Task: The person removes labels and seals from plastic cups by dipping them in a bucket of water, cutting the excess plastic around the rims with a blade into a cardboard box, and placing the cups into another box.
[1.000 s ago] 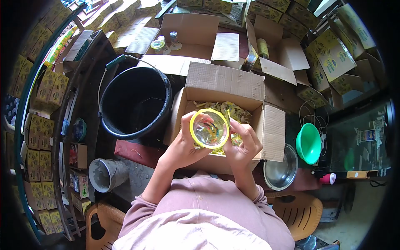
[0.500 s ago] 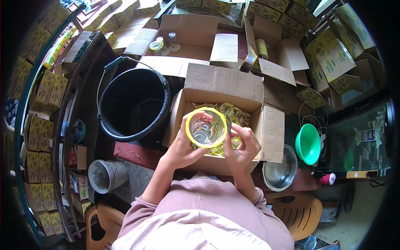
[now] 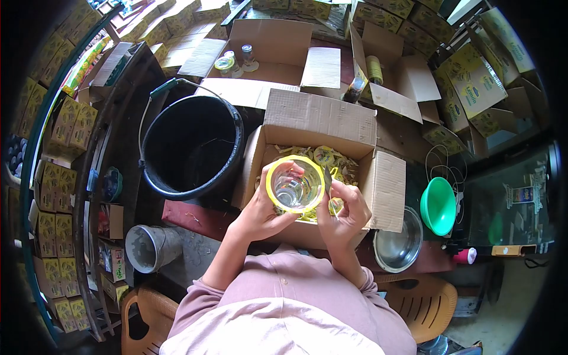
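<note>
My left hand (image 3: pixel 264 208) is wrapped round a clear plastic cup (image 3: pixel 291 192) with a yellow rim, its open mouth tilted toward me. Just right of the rim, my right hand (image 3: pixel 344 208) pinches a small dark blade (image 3: pixel 328 177), which looks like a knife; its handle is hidden by the fingers. A thin yellow strip (image 3: pixel 335 171) curls beside the blade. Both hands are over an open cardboard box (image 3: pixel 319 135) in which yellow scraps (image 3: pixel 349 163) and printed lids or labels lie.
A black bucket (image 3: pixel 161 188) stands left of the box, with a grey bucket (image 3: pixel 133 248) below it. To the right are a metal bowl (image 3: pixel 414 248) and a green bowl (image 3: pixel 436 204). Behind, another open carton (image 3: pixel 269 35) holds several small containers.
A curled yellow strip now shows beside the blade at the cup's rim. The cup and both hands keep nearly the same place; the whole view has shifted slightly.
</note>
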The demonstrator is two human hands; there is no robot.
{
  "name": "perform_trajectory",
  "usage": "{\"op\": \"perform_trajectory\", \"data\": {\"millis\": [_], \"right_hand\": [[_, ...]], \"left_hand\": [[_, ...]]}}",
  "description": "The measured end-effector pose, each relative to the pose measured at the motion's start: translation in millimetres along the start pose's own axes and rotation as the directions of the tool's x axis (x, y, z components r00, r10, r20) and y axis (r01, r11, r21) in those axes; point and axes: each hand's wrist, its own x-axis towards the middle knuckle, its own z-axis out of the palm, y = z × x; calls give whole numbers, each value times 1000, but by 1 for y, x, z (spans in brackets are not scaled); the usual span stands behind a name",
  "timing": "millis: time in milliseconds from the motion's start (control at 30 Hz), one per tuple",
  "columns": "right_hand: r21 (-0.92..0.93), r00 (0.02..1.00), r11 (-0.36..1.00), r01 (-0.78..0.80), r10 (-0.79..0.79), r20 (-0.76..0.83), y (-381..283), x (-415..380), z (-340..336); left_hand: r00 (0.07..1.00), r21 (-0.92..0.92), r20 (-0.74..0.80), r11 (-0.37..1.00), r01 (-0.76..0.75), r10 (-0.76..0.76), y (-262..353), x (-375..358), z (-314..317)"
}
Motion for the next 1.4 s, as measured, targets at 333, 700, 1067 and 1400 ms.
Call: {"op": "perform_trajectory", "data": {"millis": [333, 700, 1067, 1400], "right_hand": [[33, 999, 999, 6, -7, 34, 3, 5, -4], [98, 998, 995, -22, 16, 65, 4, 6, -5], [40, 999, 999, -25, 24, 30, -3, 0, -6], [-29, 998, 997, 65, -64, 25, -7, 5, -7]], "left_hand": [[997, -20, 75, 1000, 11, -9, 1, -1, -3], [996, -48, 63, 997, -63, 66, -1, 6, 1], [997, -216, -46, 974, -72, 63, -10, 5, 9], [992, 65, 54, 991, -118, 114, -1, 5, 0]]}}
